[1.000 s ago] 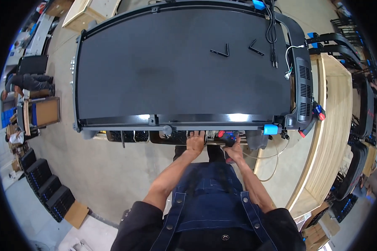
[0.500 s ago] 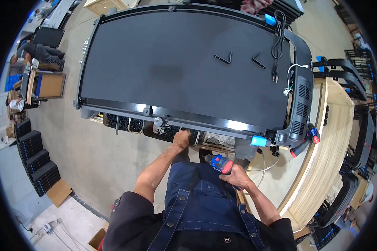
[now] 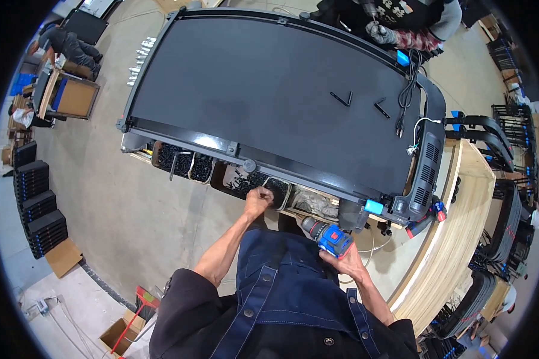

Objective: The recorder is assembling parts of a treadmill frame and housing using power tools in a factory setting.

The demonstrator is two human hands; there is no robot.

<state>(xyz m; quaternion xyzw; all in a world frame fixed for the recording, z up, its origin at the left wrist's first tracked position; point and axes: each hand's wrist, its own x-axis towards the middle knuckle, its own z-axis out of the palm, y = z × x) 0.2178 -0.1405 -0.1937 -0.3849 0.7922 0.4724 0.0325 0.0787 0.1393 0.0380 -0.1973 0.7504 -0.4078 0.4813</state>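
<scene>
My right hand grips a blue and red cordless drill, its chuck pointing up and left. Under the near edge of a treadmill, my left hand is at a bin of small black screws, fingers curled together; whatever they hold is too small to make out. Beside it is a bin with loose bolts. The treadmill's black belt lies in front of me. Two black L-shaped pieces, one left and one right, rest on it.
A coiled black power cord lies at the belt's right. Another cordless tool is by the wooden crate. Across the treadmill, a co-worker's gloved hand is near the far rail. Stacked black parts stand at left.
My left hand has drawn back slightly from the bins. The drill has turned and moved a little right. A co-worker has come into view at the far side as my view shifted.
</scene>
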